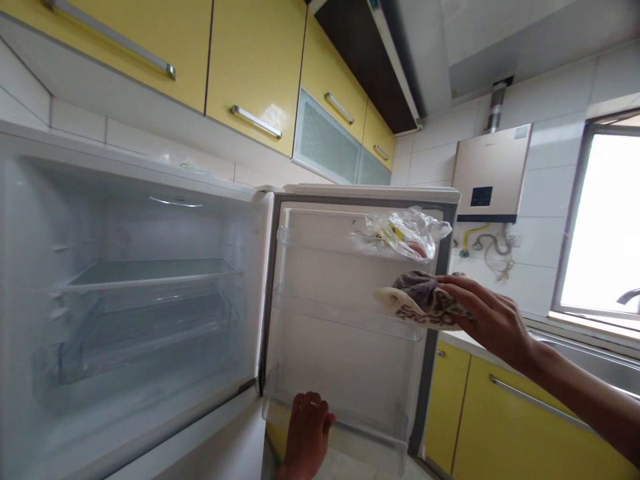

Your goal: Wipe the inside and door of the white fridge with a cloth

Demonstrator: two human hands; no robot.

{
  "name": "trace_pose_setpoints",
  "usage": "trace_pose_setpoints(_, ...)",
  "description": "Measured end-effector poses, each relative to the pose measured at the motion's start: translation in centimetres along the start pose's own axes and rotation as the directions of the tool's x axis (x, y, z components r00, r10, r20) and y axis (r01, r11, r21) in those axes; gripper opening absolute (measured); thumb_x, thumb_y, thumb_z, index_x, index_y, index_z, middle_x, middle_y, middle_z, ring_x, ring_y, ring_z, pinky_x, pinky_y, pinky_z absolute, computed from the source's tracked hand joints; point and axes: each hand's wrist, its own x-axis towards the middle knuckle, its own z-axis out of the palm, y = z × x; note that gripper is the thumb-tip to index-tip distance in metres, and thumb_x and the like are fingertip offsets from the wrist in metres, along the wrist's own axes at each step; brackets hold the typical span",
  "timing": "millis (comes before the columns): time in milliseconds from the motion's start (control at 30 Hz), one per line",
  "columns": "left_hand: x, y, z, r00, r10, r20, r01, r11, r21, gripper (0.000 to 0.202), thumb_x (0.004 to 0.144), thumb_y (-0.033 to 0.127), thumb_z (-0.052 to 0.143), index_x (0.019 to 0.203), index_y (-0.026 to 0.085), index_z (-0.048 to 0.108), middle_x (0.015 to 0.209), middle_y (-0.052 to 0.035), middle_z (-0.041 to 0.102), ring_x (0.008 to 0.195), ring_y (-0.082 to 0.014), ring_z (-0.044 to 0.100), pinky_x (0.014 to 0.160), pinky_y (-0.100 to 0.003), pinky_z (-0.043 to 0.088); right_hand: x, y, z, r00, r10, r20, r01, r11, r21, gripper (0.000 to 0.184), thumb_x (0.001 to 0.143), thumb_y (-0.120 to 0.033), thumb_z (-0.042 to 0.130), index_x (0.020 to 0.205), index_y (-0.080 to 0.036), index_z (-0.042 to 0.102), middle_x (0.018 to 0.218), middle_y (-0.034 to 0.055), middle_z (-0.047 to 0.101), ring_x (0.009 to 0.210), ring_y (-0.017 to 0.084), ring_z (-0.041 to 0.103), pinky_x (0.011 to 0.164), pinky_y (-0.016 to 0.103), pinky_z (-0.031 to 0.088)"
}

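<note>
My right hand (487,317) grips a bunched grey and cream patterned cloth (425,300) in front of the middle shelf (345,320) of the open fridge door (345,280). My left hand (307,430), a ring on one finger, is curled at the rim of the bottom door shelf (370,430). Its fingertips are partly hidden. In the top door shelf (315,230) lies a crumpled clear plastic bag (407,230) with something yellow and something reddish inside.
Left of the door stands the fridge compartment (145,230) with a glass shelf (155,272) and a clear drawer (150,333). Yellow cabinets (255,60) hang above. A water heater (493,173), a sink (585,357) and a window (600,220) are on the right.
</note>
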Motion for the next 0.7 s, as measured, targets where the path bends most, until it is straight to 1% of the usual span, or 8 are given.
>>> trace_pose_setpoints(100, -0.1, 0.0, -0.2, 1.000, -0.027, 0.012, 0.026, 0.999, 0.021, 0.014, 0.086, 0.007, 0.065, 0.083, 0.021, 0.068, 0.094, -0.0024, 0.071, 0.096, -0.0234, 0.067, 0.098, -0.046, 0.049, -1.7, -0.4, -2.7, 0.988, 0.153, -0.030, -0.152, 0.987, 0.059, 0.042, 0.092, -0.029, 0.068, 0.132, -0.041, 0.068, 0.121, 0.0063, 0.076, 0.093, 0.031, 0.077, 0.063, 0.041, 0.066)
trace_pose_setpoints(200, -0.2, -0.5, 0.5, 0.998, -0.038, 0.053, 0.037, 0.999, 0.025, 0.015, 0.086, 0.008, 0.063, 0.084, 0.021, 0.069, 0.095, -0.0021, 0.072, 0.094, -0.0229, 0.067, 0.096, -0.044, 0.050, -3.1, -1.4, -4.8, 0.950, 0.307, -0.048, -0.302, 0.949, 0.087, 0.041, 0.092, -0.034, 0.069, 0.131, -0.047, 0.068, 0.116, 0.0029, 0.077, 0.089, 0.033, 0.078, 0.066, 0.048, 0.068)
trace_pose_setpoints(300, -0.1, -1.4, 1.6, 0.991, -0.039, 0.126, 0.039, 0.999, 0.001, 0.016, 0.086, 0.010, 0.062, 0.082, 0.023, 0.071, 0.091, -0.0017, 0.074, 0.093, -0.0235, 0.070, 0.096, -0.045, 0.052, -4.4, -2.1, -5.7, 0.873, 0.483, -0.065, -0.474, 0.873, 0.118, 0.034, 0.090, -0.042, 0.068, 0.123, -0.050, 0.071, 0.110, 0.0010, 0.078, 0.088, 0.036, 0.077, 0.073, 0.059, 0.068)
trace_pose_setpoints(400, 0.5, -2.2, 1.7, 0.970, -0.094, 0.224, 0.112, 0.991, -0.072, 0.019, 0.083, 0.011, 0.063, 0.090, 0.025, 0.074, 0.095, -0.0012, 0.077, 0.096, -0.0234, 0.072, 0.096, -0.043, 0.054, -5.1, -2.3, -5.5, 0.763, 0.638, -0.108, -0.622, 0.769, 0.150, 0.025, 0.084, -0.052, 0.072, 0.108, -0.048, 0.078, 0.092, 0.0028, 0.078, 0.075, 0.039, 0.076, 0.060, 0.059, 0.067)
trace_pose_setpoints(467, 1.2, -2.1, 0.5, 0.957, -0.148, 0.251, 0.188, 0.972, -0.143, 0.028, 0.082, 0.010, 0.059, 0.100, 0.026, 0.074, 0.102, -0.0018, 0.077, 0.098, -0.0218, 0.073, 0.094, -0.038, 0.056, -5.2, -2.5, -5.0, 0.677, 0.729, -0.094, -0.704, 0.680, 0.206, 0.022, 0.081, -0.057, 0.074, 0.099, -0.046, 0.080, 0.082, 0.0036, 0.078, 0.067, 0.039, 0.075, 0.050, 0.055, 0.065)
trace_pose_setpoints(567, 2.7, -0.3, -3.3, 0.969, -0.155, 0.192, 0.205, 0.940, -0.271, 0.029, 0.088, 0.011, 0.048, 0.098, 0.025, 0.071, 0.099, -0.0042, 0.076, 0.093, -0.0189, 0.073, 0.087, -0.032, 0.058, -4.7, -3.7, -4.1, 0.578, 0.816, -0.016, -0.770, 0.551, 0.322, 0.026, 0.077, -0.062, 0.076, 0.092, -0.041, 0.081, 0.082, 0.0030, 0.078, 0.066, 0.038, 0.074, 0.048, 0.050, 0.064)
trace_pose_setpoints(633, 3.7, 1.9, -6.1, 0.995, -0.082, 0.060, 0.099, 0.919, -0.381, 0.030, 0.098, 0.021, 0.042, 0.102, 0.026, 0.071, 0.095, -0.0056, 0.075, 0.090, -0.0180, 0.072, 0.083, -0.029, 0.058, -3.9, -5.1, -3.4, 0.560, 0.829, 0.020, -0.766, 0.508, 0.394, 0.030, 0.075, -0.062, 0.079, 0.090, -0.036, 0.081, 0.084, 0.0030, 0.079, 0.066, 0.035, 0.075, 0.049, 0.043, 0.065)
trace_pose_setpoints(700, 4.5, 4.4, -8.4, 0.992, -0.071, -0.109, 0.014, 0.890, -0.456, 0.030, 0.101, 0.029, 0.043, 0.114, 0.026, 0.070, 0.099, -0.0076, 0.076, 0.091, -0.0185, 0.073, 0.082, -0.028, 0.059, -2.9, -6.7, -2.6, 0.574, 0.818, 0.043, -0.739, 0.495, 0.458, 0.030, 0.076, -0.058, 0.080, 0.091, -0.032, 0.081, 0.083, 0.0028, 0.079, 0.064, 0.030, 0.075, 0.051, 0.034, 0.064)
